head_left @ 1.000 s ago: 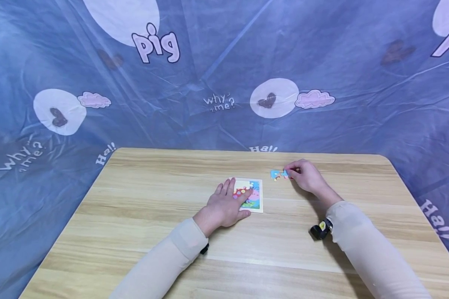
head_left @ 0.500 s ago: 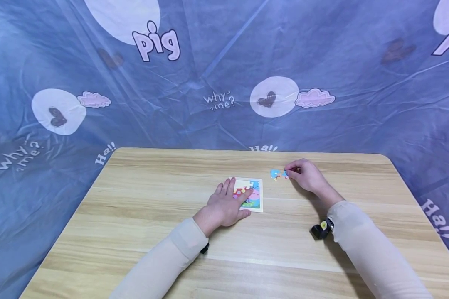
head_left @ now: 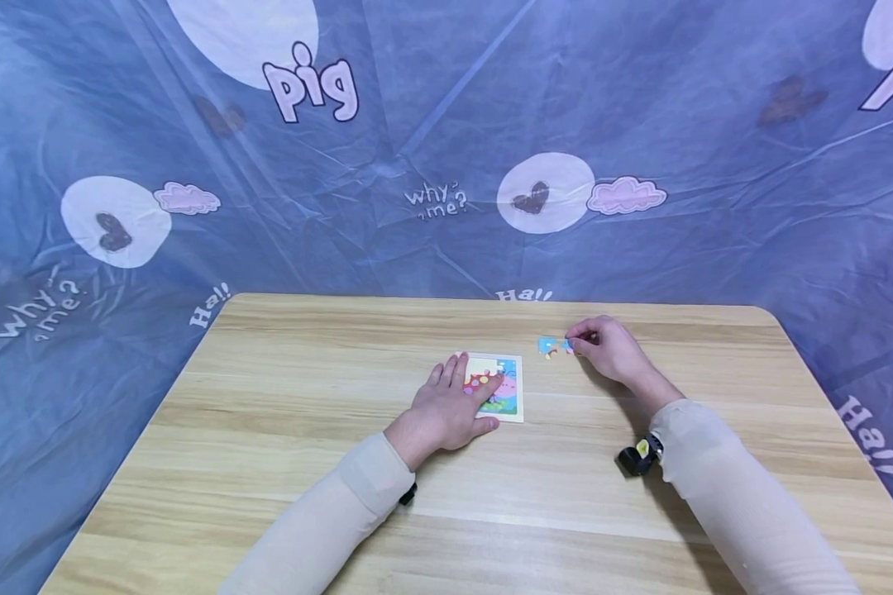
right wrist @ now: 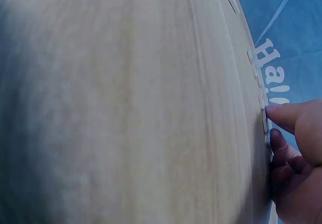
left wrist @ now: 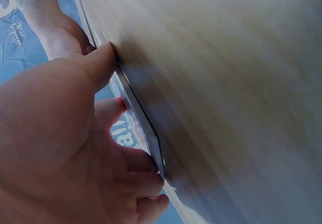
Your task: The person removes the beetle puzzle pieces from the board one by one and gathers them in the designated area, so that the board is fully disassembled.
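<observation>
A small square jigsaw puzzle point(head_left: 506, 403) lies in its pale-bordered tray point(head_left: 522, 392) in the head view, a cartoon picture filling part of it and a cream gap at the top. My left hand point(head_left: 450, 409) rests spread across its left part, hiding some of the picture; in the left wrist view the fingers lie over the tray's edge point(left wrist: 138, 105). To the right, loose blue puzzle pieces point(head_left: 546, 345) lie on the table. My right hand point(head_left: 612, 351) pinches a puzzle piece point(head_left: 569, 347) at their right end, largely covered by thumb and forefinger.
The wood-grain table point(head_left: 305, 364) backs onto a blue printed cloth point(head_left: 387, 240), which also rises at both sides. A black camera point(head_left: 637, 459) sits under the right wrist, close over the tabletop.
The right thumb and forefinger have shifted very slightly at the pieces, and less of the right-end piece shows. The left hand and the tray stay put.
</observation>
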Action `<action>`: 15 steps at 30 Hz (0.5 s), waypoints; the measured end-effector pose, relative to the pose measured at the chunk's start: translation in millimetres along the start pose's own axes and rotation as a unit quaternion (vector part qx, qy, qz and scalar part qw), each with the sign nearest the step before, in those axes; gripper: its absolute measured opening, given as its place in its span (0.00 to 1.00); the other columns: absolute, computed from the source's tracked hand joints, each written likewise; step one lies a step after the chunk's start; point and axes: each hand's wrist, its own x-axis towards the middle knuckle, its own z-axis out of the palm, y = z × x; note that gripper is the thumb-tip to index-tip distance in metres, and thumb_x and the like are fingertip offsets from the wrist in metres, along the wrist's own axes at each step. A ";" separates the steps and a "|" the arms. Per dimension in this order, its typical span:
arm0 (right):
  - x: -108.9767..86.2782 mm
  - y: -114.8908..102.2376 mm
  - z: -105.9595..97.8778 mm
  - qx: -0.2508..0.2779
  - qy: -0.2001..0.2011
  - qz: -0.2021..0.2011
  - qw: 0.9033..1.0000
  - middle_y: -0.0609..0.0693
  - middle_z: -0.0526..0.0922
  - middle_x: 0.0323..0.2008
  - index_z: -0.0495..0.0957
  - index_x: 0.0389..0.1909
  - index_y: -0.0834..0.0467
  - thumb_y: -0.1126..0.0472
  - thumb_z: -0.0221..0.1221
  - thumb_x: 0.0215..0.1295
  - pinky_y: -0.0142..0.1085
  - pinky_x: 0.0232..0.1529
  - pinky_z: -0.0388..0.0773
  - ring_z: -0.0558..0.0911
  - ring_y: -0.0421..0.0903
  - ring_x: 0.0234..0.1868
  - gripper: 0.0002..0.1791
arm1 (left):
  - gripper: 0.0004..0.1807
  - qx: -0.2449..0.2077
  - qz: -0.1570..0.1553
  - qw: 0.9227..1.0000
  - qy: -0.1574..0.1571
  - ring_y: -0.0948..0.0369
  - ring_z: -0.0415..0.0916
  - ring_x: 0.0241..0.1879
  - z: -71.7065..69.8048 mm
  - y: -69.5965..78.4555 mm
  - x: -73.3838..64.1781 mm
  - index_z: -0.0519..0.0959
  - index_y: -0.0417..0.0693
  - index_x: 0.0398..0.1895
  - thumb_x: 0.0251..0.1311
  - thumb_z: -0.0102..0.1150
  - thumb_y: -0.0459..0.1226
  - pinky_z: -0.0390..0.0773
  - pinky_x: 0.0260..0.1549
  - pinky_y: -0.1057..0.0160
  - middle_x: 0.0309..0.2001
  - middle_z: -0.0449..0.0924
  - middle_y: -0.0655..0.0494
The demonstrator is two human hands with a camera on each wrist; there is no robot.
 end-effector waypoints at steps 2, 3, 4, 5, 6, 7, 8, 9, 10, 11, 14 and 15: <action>-0.3 0.0 0.1 0.001 -0.001 0.002 1.000 0.67 0.84 0.52 0.88 0.51 0.67 0.65 0.63 0.77 0.44 0.51 0.76 0.82 0.58 0.50 0.11 | 0.39 -0.003 0.001 1.000 0.002 0.45 0.34 0.90 0.6 0.0 -0.2 0.47 0.77 0.89 0.80 0.45 0.64 0.42 0.88 0.47 0.89 0.36 0.38; -0.4 0.0 0.0 0.002 -0.002 0.004 1.000 0.67 0.83 0.52 0.87 0.51 0.67 0.65 0.63 0.77 0.44 0.51 0.76 0.82 0.58 0.50 0.11 | 0.39 -0.005 0.001 1.000 0.003 0.45 0.34 0.90 0.9 -0.1 -0.2 0.47 0.77 0.89 0.80 0.45 0.64 0.42 0.88 0.47 0.89 0.36 0.38; -0.6 -0.2 -0.2 0.003 -0.002 0.005 1.000 0.67 0.83 0.53 0.87 0.51 0.67 0.65 0.63 0.77 0.44 0.51 0.76 0.82 0.58 0.51 0.11 | 0.39 -0.007 0.001 1.000 0.003 0.45 0.34 0.90 1.1 -0.1 -0.3 0.47 0.77 0.89 0.80 0.45 0.64 0.41 0.88 0.47 0.89 0.36 0.38; -0.7 -0.3 -0.4 0.005 -0.001 0.007 1.000 0.67 0.83 0.53 0.87 0.52 0.67 0.64 0.63 0.77 0.45 0.52 0.76 0.82 0.59 0.51 0.11 | 0.39 -0.007 0.002 1.000 0.005 0.45 0.35 0.90 1.4 -0.1 -0.3 0.48 0.77 0.89 0.80 0.45 0.64 0.42 0.88 0.47 0.89 0.37 0.38; -0.9 -0.5 -0.2 0.006 -0.001 0.009 1.000 0.67 0.83 0.53 0.87 0.52 0.67 0.64 0.62 0.77 0.45 0.52 0.76 0.82 0.59 0.51 0.12 | 0.39 -0.009 0.003 1.000 0.008 0.45 0.35 0.90 1.7 -0.1 -0.2 0.48 0.76 0.89 0.80 0.46 0.64 0.42 0.88 0.47 0.89 0.37 0.37; -1.0 -0.5 -0.4 0.008 -0.001 0.011 1.000 0.67 0.83 0.54 0.87 0.52 0.67 0.64 0.62 0.77 0.45 0.53 0.76 0.82 0.59 0.51 0.12 | 0.39 -0.011 0.003 1.000 0.009 0.45 0.35 0.90 1.8 -0.2 0.0 0.48 0.76 0.89 0.80 0.46 0.64 0.42 0.88 0.47 0.89 0.37 0.37; -1.1 -0.6 -1.0 0.008 0.000 0.012 1.000 0.68 0.83 0.54 0.87 0.52 0.67 0.64 0.63 0.77 0.45 0.52 0.76 0.82 0.59 0.51 0.12 | 0.39 -0.012 0.004 1.000 0.011 0.44 0.36 0.90 2.1 -0.2 0.2 0.48 0.76 0.89 0.80 0.46 0.64 0.42 0.88 0.47 0.89 0.37 0.37; -1.1 -0.6 -1.0 0.008 0.000 0.014 1.000 0.68 0.83 0.54 0.87 0.53 0.67 0.64 0.63 0.77 0.45 0.53 0.76 0.82 0.59 0.52 0.12 | 0.39 -0.014 0.005 1.000 0.011 0.44 0.35 0.90 2.0 -0.3 0.3 0.48 0.76 0.89 0.80 0.46 0.64 0.42 0.88 0.47 0.89 0.37 0.37; -1.0 -0.7 -1.1 0.008 0.001 0.015 1.000 0.68 0.83 0.54 0.87 0.53 0.67 0.64 0.63 0.77 0.45 0.52 0.76 0.82 0.59 0.52 0.12 | 0.39 -0.014 0.005 1.000 0.013 0.44 0.36 0.90 2.1 -0.4 0.3 0.48 0.76 0.89 0.80 0.46 0.64 0.42 0.88 0.47 0.89 0.37 0.37; -0.8 -0.7 -1.0 0.008 0.001 0.017 1.000 0.67 0.83 0.54 0.87 0.53 0.66 0.63 0.63 0.77 0.45 0.52 0.76 0.82 0.59 0.52 0.12 | 0.39 -0.015 0.005 1.000 0.013 0.44 0.36 0.90 2.2 -0.5 0.5 0.48 0.76 0.89 0.80 0.46 0.64 0.42 0.88 0.47 0.89 0.37 0.37; -0.4 -0.9 -1.1 0.008 -0.003 0.021 1.000 0.67 0.83 0.54 0.87 0.53 0.66 0.63 0.63 0.77 0.44 0.51 0.76 0.81 0.59 0.52 0.12 | 0.39 -0.017 0.005 1.000 0.013 0.44 0.35 0.90 2.3 -1.0 0.4 0.48 0.76 0.89 0.80 0.46 0.64 0.42 0.88 0.47 0.89 0.37 0.36; -0.2 -1.0 -0.6 0.010 -0.003 0.023 1.000 0.67 0.83 0.55 0.87 0.53 0.66 0.63 0.63 0.77 0.44 0.51 0.76 0.81 0.59 0.52 0.12 | 0.39 -0.017 0.005 1.000 0.013 0.44 0.35 0.90 2.3 -1.2 0.3 0.48 0.76 0.89 0.80 0.46 0.64 0.42 0.88 0.47 0.89 0.37 0.36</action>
